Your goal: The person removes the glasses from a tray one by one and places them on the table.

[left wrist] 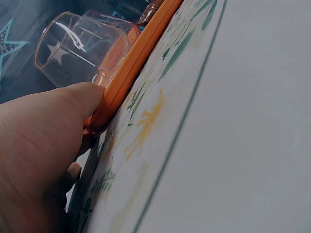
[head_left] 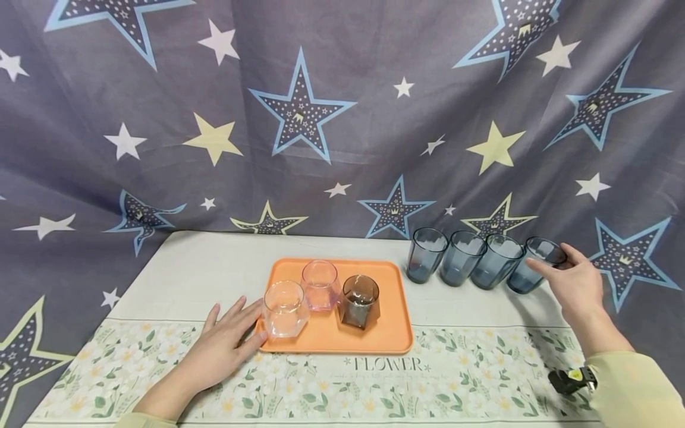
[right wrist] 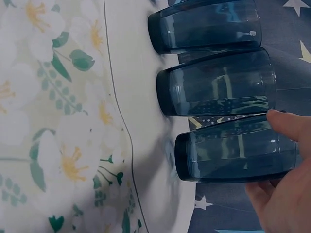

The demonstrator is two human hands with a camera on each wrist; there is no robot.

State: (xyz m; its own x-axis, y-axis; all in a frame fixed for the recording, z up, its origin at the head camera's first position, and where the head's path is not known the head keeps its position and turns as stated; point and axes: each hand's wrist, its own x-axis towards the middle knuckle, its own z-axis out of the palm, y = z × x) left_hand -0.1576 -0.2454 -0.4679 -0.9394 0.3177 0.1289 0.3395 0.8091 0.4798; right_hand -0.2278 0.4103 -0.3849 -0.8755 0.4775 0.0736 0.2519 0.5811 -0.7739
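Pinching a smooth, tapered blue glass [head_left: 526, 274] near its rim with right fingers [head_left: 575, 255], beside matching tumblers [head_left: 458, 264] on the counter [head_left: 214, 267]; resting spread left fingers [head_left: 246, 315] against a rounded-corner orange tray [head_left: 389, 303] of faceted cups [head_left: 357, 306].

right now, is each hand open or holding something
Left hand: open, touching the edge of the orange tray.
Right hand: closed, holding the rightmost blue glass.
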